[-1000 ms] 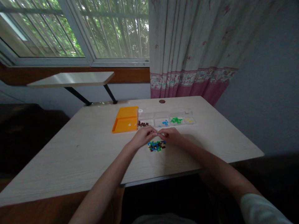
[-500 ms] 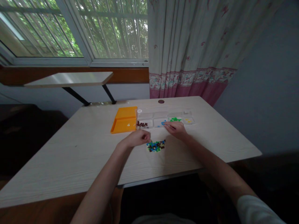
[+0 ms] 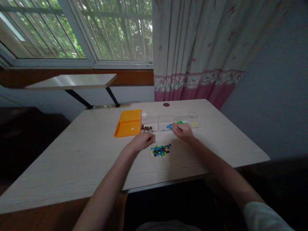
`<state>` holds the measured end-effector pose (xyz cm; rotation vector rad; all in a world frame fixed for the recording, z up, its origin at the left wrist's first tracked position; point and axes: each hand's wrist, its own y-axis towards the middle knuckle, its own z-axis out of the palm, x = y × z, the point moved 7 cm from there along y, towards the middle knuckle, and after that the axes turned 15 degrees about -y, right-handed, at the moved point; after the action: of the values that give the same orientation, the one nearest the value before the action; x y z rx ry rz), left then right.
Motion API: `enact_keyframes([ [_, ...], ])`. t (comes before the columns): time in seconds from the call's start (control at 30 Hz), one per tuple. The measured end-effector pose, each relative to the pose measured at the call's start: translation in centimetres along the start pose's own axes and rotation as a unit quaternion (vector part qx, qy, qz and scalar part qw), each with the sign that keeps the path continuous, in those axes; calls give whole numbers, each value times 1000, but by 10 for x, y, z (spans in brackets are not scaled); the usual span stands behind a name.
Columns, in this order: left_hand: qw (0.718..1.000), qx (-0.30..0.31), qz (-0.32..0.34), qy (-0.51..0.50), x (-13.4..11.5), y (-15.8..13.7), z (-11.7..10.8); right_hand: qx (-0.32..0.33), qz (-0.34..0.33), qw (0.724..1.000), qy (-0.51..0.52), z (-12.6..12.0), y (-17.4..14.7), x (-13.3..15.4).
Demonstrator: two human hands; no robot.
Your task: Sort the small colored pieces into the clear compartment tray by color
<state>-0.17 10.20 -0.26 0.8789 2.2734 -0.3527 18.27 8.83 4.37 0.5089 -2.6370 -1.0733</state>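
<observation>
A heap of small mixed pieces (image 3: 160,150), blue, green, dark brown and pale yellow, lies on the table in front of me. Just left of and behind it, my left hand (image 3: 145,140) rests with its fingers curled closed; whatever they hold is hidden. My right hand (image 3: 183,131) reaches over the front edge of a clear compartment box, thumb and fingertips pinched together at the small blue pieces (image 3: 168,126). What sits in that pinch is too small to make out. Dark brown pieces (image 3: 146,128) occupy the box's left compartment, green pieces (image 3: 181,122) one farther right.
Yellow pieces (image 3: 194,124) lie in the rightmost compartment. Left of the box stands an open orange case (image 3: 127,123) with a small white bit in it. A raised shelf (image 3: 74,81) is at the back left, and a dark round disc (image 3: 166,104) lies near the back edge.
My right hand has shifted slightly right and the pinch stays over the blue pieces. The left hand has turned a little, keeping its fingers curled by the heap.
</observation>
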Motion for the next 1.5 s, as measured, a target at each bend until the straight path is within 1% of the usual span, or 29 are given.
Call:
enact_keyframes([
  [0.1, 999, -15, 3, 30, 0, 2, -1, 62, 56, 996, -37, 15, -1, -16],
  [0.17, 999, -13, 5, 37, 0, 2, -1, 115, 93, 987, -61, 25, -4, -26],
  [0.23, 999, -7, 11, 31, -1, 1, -1, 152, 116, 978, -80, 33, -6, -34],
  [0.3, 1000, 4, 21, 17, -3, -1, -1, 169, 129, 973, -91, 36, -8, -39],
  [0.4, 1000, 16, 27, -1, -3, -2, -1, 176, 142, 970, -90, 35, -7, -40],
  [0.53, 1000, 16, 24, -11, -2, -1, -2, 192, 132, 970, -72, 32, -5, -32],
  [0.63, 999, 21, 28, -14, -1, 0, 0, 210, 91, 971, -62, 36, -6, -19],
  [0.73, 999, 7, 42, -25, -2, 1, 2, 225, 37, 973, -43, 43, -10, -2],
  [0.83, 995, -28, 72, -55, -10, 3, 3, 218, -23, 975, -15, 47, -17, 18],
  [0.93, 989, -55, 104, -93, -20, 4, 4, 188, -79, 979, -5, 43, -22, 37],
  [1.03, 985, -75, 109, -112, -26, 4, 3, 166, -109, 980, 0, 38, -23, 47],
  [1.17, 984, -89, 105, -116, -29, 4, 1, 138, -108, 984, 16, 33, -22, 49],
  [1.3, 983, -94, 107, -114, -30, 3, -1, 133, -102, 985, 29, 33, -23, 47],
  [1.43, 983, -105, 100, -115, -26, 0, -14, 123, -95, 987, 34, 33, -21, 41],
  [1.5, 984, -90, 86, -125, -20, -2, -19, 112, -71, 990, 36, 31, -17, 33],
])
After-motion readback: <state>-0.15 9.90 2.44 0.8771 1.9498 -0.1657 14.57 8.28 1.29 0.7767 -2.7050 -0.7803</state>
